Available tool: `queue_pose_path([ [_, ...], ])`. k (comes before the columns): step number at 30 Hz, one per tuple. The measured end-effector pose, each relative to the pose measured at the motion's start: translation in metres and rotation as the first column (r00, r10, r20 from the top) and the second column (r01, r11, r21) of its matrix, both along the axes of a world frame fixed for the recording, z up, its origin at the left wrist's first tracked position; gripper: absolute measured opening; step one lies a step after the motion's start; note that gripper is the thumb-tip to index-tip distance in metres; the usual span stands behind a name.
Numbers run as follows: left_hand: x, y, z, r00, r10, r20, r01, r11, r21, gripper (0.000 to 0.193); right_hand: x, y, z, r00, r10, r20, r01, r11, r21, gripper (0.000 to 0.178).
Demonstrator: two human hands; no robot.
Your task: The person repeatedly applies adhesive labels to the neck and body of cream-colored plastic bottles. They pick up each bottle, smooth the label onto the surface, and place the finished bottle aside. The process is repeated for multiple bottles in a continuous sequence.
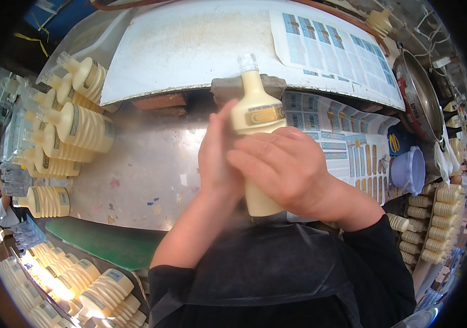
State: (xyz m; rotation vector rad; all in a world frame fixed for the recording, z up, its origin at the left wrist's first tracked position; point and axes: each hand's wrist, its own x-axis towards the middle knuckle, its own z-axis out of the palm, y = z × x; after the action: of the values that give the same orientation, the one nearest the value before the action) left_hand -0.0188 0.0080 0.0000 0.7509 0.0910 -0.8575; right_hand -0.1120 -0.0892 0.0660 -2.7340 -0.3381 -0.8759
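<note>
Cream bottle [255, 101] at centre, neck toward 12 o'clock. Left grip [217, 150] cradling its 9 o'clock side; right grip [288, 167] clasping its front. Bottle group [85, 133] toward 9, purple basin [408, 170] toward 3.

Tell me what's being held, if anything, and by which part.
A cream bottle, held by its body, below the neck: left hand along its left side, right hand across its front.

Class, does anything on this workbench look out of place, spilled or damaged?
Mildly: a white scrap and blue scraps lie on the metal worktop, left of the held cream bottle, looking like stray litter. The white board beyond has brownish discoloration, so it looks dirty. No clear spill shows.
</note>
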Motion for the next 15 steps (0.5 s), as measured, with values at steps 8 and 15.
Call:
queue_pose_path([
  [8, -0.005, -0.003, 0.016, 1.000, -0.017, 0.011, 0.017, 0.998, -0.055, 0.040, 0.048, -0.019, -0.005, 0.968, -0.248, -0.047, 0.190, 0.593, 0.783, 0.033],
  [15, -0.007, -0.002, 0.015, 0.976, -0.047, 0.211, 0.016, 0.989, 0.146, 0.037, 0.030, -0.046, -0.032, 0.887, -0.415, -0.202, 0.444, 0.649, 0.618, 0.031],
])
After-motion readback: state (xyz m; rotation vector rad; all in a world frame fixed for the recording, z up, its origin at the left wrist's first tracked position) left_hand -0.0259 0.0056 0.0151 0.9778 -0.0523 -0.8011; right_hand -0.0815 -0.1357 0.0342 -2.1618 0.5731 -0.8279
